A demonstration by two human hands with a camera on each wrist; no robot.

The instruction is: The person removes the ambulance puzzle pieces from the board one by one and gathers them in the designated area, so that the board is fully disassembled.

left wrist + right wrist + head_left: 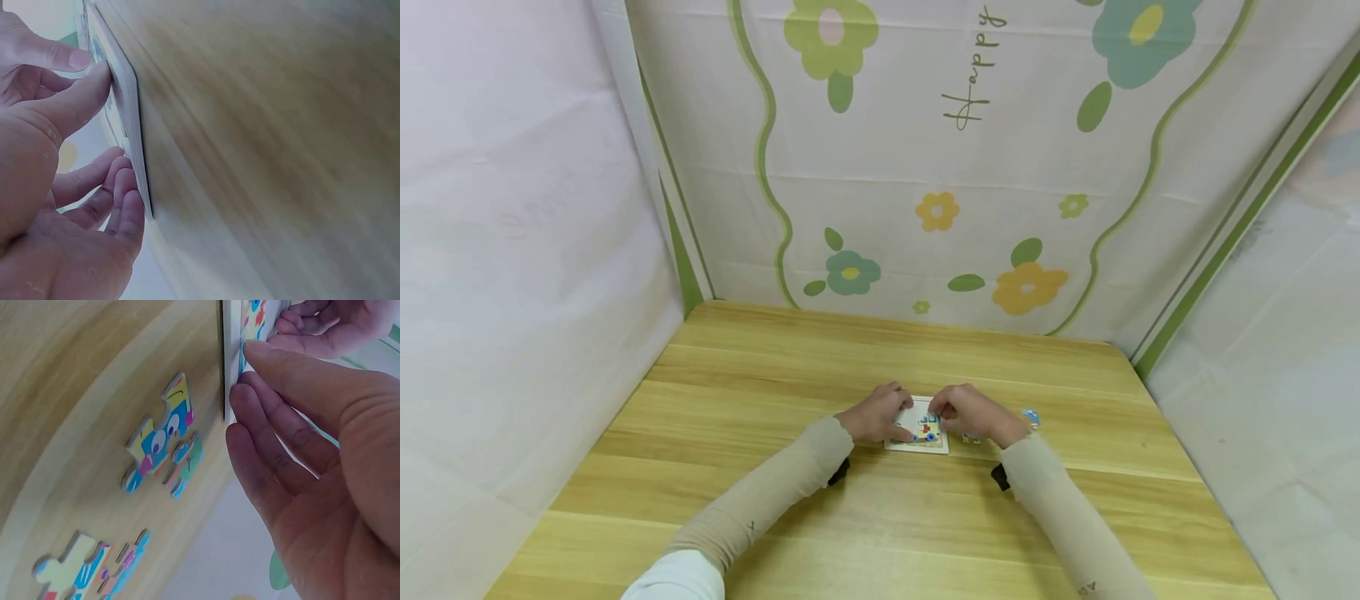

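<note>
A small white-framed jigsaw puzzle board (916, 448) lies on the wooden table, partly filled with a colourful picture. My left hand (880, 414) holds its left side, thumb on the picture and the other fingers curled at the border, as the left wrist view shows. Over the right side, my right hand (973, 411) pinches with thumb and forefinger at a puzzle piece (242, 361), of which just a blue sliver shows between the fingertips. The remaining fingers of that hand curl beside the board's edge. Most of the piece is hidden.
Several loose pieces lie right of the board: a blue piece with eyes (159, 440), a small green one (186, 465), a pale one (78, 569) and a pink-and-blue one (128, 565). Flowered cloth (880, 183) hangs behind the table (775, 358), with pale cloth at both sides.
</note>
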